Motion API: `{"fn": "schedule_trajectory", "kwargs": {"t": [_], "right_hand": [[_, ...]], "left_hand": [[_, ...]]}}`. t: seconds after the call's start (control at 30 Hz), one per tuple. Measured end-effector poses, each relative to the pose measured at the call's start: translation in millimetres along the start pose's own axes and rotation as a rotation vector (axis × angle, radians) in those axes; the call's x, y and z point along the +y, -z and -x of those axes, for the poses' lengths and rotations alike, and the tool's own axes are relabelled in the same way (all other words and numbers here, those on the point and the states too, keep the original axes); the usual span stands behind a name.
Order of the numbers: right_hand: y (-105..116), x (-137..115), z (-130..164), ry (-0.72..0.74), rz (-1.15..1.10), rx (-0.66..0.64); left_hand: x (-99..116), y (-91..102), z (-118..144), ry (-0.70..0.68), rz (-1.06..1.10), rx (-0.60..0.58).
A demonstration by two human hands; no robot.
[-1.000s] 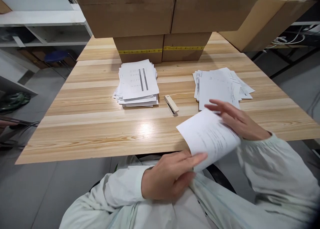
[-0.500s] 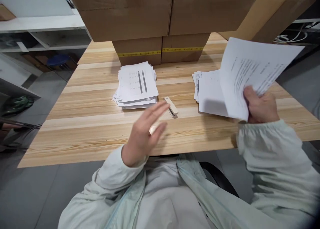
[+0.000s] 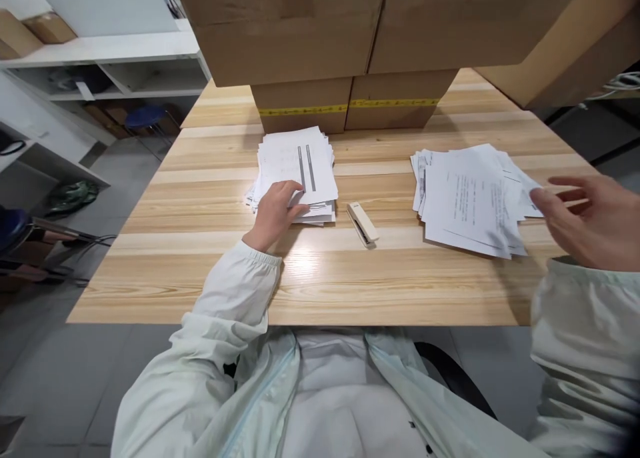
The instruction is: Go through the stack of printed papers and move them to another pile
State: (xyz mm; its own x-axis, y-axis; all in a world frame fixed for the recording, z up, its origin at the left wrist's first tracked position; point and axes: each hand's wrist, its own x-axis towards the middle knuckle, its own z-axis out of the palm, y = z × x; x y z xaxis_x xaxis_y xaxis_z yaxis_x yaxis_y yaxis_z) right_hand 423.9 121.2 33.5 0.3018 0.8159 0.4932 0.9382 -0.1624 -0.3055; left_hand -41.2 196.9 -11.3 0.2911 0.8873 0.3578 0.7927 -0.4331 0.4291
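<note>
The left paper stack (image 3: pixel 296 171) lies on the wooden table (image 3: pixel 320 278), its sheets loosely squared, the top one printed with two dark vertical bars. The left hand (image 3: pixel 276 211) rests on its near corner, fingers curled over the edge and thumb against the side of the sheets, seemingly pinching at the top pages; whether any sheet is actually lifted cannot be told. Just beyond those fingers rise the cardboard boxes (image 3: pixel 350 45), stacked two levels high and banded with yellow tape.

To the outer side of the left fingertips, a beige stapler (image 3: pixel 363 223) lies flat and angled on the wood, apart from both piles, within reach of either hand. Further across sits the right paper stack (image 3: pixel 467 198), fanned and uneven, as though sheets were laid down one by one. The right hand (image 3: pixel 590 218) hovers just beside its far edge, fingers spread and loose, holding nothing.

The table is pale striped wood with a glare patch near the front edge. Past it are white shelves (image 3: pixel 100 65), a blue stool (image 3: pixel 145 117) and a grey floor.
</note>
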Motion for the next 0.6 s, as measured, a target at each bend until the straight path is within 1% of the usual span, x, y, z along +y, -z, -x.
{"fn": "schedule_trajectory", "kwargs": {"t": [0.07, 0.13, 0.2, 0.27, 0.37, 0.43, 0.5, 0.6], "right_hand": [[11, -39, 4, 0.04, -0.111, -0.091], [9, -77, 3, 0.144, -0.289, -0.217], [-2, -110, -1, 0.275, -0.446, -0.345], [-18, -135, -7, 0.388, -0.543, -0.47], [-45, -164, -16, 0.467, -0.607, -0.62], [-62, -179, -21, 0.466, -0.636, -0.683], [-79, -191, -24, 0.459, -0.667, -0.708], [-101, -202, -26, 0.487, -0.689, -0.691]], "left_hand": [[-1, 0.4, 0, 0.014, -0.002, 0.0], [-3, 3.0, -1, 0.035, 0.015, -0.004], [-5, 6.4, -1, 0.063, 0.054, -0.006], [-6, 9.0, -1, 0.09, 0.107, 0.006], [-7, 8.9, 0, 0.13, 0.169, 0.048], [-7, 6.1, -1, 0.18, 0.199, 0.126], [-6, 2.4, -2, 0.248, 0.247, 0.24], [-4, -1.2, -2, 0.341, 0.328, 0.378]]}}
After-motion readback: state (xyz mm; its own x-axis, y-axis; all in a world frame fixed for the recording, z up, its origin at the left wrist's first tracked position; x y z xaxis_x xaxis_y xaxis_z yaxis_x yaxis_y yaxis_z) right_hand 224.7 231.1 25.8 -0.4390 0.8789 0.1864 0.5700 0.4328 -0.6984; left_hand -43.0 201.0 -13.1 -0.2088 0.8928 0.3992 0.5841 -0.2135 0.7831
